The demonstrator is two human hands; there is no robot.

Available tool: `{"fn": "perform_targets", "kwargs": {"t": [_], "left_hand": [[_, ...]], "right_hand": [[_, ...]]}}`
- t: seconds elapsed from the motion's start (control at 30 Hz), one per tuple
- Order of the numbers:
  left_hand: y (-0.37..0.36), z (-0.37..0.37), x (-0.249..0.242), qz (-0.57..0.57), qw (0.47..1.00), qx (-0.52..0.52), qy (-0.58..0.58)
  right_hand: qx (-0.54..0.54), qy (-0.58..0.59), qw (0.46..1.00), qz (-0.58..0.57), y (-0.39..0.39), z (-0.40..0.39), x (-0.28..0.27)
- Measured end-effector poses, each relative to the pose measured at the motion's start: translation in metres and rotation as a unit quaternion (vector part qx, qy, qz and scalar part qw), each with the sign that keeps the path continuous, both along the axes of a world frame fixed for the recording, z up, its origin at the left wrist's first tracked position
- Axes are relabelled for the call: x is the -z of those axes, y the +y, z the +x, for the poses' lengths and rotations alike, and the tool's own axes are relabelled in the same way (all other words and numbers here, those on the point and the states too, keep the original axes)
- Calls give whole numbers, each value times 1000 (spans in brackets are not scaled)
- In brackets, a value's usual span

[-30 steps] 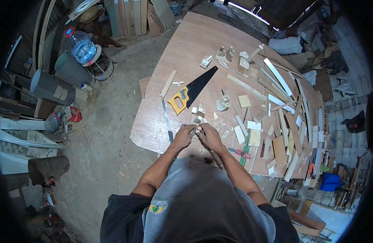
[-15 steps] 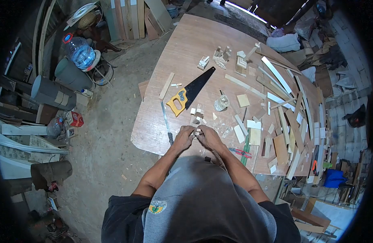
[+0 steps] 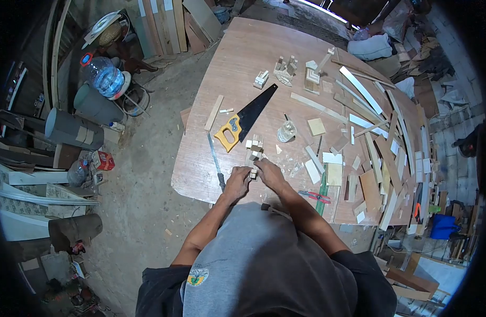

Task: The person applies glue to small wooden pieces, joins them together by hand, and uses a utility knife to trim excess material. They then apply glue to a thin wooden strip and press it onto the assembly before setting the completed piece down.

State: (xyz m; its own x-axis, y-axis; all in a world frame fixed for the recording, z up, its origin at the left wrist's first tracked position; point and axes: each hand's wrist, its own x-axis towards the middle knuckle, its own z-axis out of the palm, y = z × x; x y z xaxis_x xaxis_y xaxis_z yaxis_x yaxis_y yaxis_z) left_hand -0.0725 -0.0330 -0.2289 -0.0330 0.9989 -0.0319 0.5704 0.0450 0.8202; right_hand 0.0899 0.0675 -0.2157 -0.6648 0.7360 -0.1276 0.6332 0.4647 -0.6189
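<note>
My left hand [image 3: 237,183] is at the near edge of the table, its fingers closed on a small wooden block piece [image 3: 253,174] made of light strips. Just to the right, my right hand [image 3: 271,174] has its fingers bent together near that piece; what is between them, if anything, is hidden. Right beyond both hands stands a small wooden block model [image 3: 255,149] with light cubes on it. A handsaw [image 3: 245,117] with a yellow handle lies farther off, and a jar [image 3: 286,131] stands to its right.
The wooden table [image 3: 195,174] carries a thin blade [image 3: 215,158] with a dark handle at left. Red pliers [image 3: 313,196] lie over a green strip [image 3: 322,193]. Many wood strips [image 3: 377,164] are piled at right. More small wooden models [image 3: 285,68] stand toward the back.
My right hand has shifted slightly away from the small block piece, toward the block model. The left hand still has the piece. The whole view has tilted slightly.
</note>
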Motion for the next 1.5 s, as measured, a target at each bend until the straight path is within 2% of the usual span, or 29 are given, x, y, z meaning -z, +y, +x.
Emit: {"fn": "perform_targets", "kwargs": {"t": [0.17, 0.3, 0.37, 0.5, 0.57, 0.6, 0.67, 0.87, 0.97, 1.03, 1.13, 1.23, 1.3, 1.33, 1.4, 1.43, 1.5], "left_hand": [[4, 1, -7, -23, 1000, 12, 1], [8, 5, -5, -7, 1000, 6, 3], [8, 6, -3, 3, 1000, -5, -8], [12, 3, 1, -19, 999, 18, 20], [12, 3, 5, -20, 999, 22, 21], [12, 3, 5, -11, 1000, 15, 5], [12, 4, 4, -1, 1000, 10, -13], [12, -4, -15, -27, 999, 31, 5], [13, -13, 5, 34, 999, 5, 12], [20, -18, 14, -25, 993, -99, -62], [39, -20, 18, -5, 991, -107, -78], [55, -16, 12, -32, 993, -96, -63], [59, -14, 12, -54, 993, -86, -67], [60, -13, 14, -52, 993, -88, -60], [62, -12, 16, -50, 994, -87, -53], [61, -11, 17, -47, 994, -94, -39], [63, -10, 14, -46, 994, -94, -26]], "right_hand": [[-6, -26, 1000, 0, 1, 2, 18], [3, 11, 1000, 6, 0, 17, 28], [54, -25, 998, 2, 0, 32, 28], [61, -39, 997, -4, 0, 52, 33], [40, 57, 998, -4, -2, 50, 29], [42, 56, 998, -4, -2, 46, 20], [6, 118, 988, -97, -6, 29, -11], [-11, 92, 994, -50, -13, 9, -11], [4, 94, 995, -30, -12, 13, -10], [16, 89, 995, -35, -14, 21, -10], [48, 100, 994, -25, -15, 37, -9], [95, 100, 989, -47, -14, 58, -3], [172, 53, 982, -50, -13, 70, 4], [174, 52, 982, -50, -10, 77, 3], [207, -57, 971, -104, -7, 89, 2], [185, -110, 976, -26, -8, 89, 4], [203, -113, 972, -22, -7, 91, 8]]}}
